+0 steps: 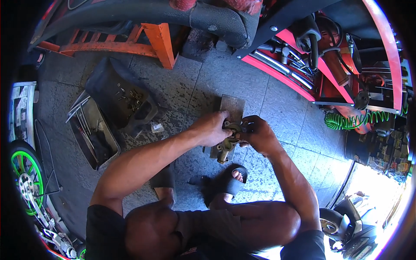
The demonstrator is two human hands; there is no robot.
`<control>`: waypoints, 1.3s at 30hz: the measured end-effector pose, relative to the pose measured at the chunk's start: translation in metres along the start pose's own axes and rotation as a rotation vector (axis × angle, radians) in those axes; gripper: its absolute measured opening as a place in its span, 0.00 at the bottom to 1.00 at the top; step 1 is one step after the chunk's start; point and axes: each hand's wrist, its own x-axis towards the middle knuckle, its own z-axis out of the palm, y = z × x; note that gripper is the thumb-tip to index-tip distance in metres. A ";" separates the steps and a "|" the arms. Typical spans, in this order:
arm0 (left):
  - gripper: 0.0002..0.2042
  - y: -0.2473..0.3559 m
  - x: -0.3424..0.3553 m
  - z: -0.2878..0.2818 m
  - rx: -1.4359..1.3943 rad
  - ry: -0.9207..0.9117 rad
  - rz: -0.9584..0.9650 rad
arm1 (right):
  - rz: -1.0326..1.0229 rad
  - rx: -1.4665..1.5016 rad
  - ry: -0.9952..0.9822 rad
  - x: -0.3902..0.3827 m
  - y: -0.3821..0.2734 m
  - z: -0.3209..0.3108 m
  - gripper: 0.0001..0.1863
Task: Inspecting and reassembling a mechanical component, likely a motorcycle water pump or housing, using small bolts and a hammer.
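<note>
A cast metal part (223, 155) with bolt holes and a short round neck lies on a flat metal plate (232, 104) between my feet. My left hand (211, 130) grips the part from the left with curled fingers. On its right side, my right hand (261, 135) has its fingers closed round the part's upper section; its fingertips are partly hidden, so any smaller piece there cannot be made out.
At left are a black plastic panel (104, 82) with small metal pieces (135, 97), a tray (113, 156) of rods, and a green-rimmed wheel (24, 173). An orange metal frame (158, 41) stands ahead, a red tool cart (288, 82) upper right, a motorcycle (352, 225) lower right.
</note>
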 end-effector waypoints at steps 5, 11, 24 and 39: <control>0.17 0.008 0.000 -0.007 0.030 -0.023 -0.016 | -0.064 0.001 -0.014 0.003 0.017 -0.002 0.25; 0.16 -0.001 0.002 -0.002 -0.001 0.001 0.014 | -0.097 -0.064 0.001 0.000 0.011 -0.002 0.26; 0.12 0.009 0.002 0.000 0.022 -0.018 -0.070 | -0.149 -0.354 0.102 0.002 0.006 0.001 0.25; 0.17 0.020 0.001 -0.007 0.083 -0.067 -0.102 | -0.047 -0.396 -0.027 0.000 -0.011 -0.003 0.34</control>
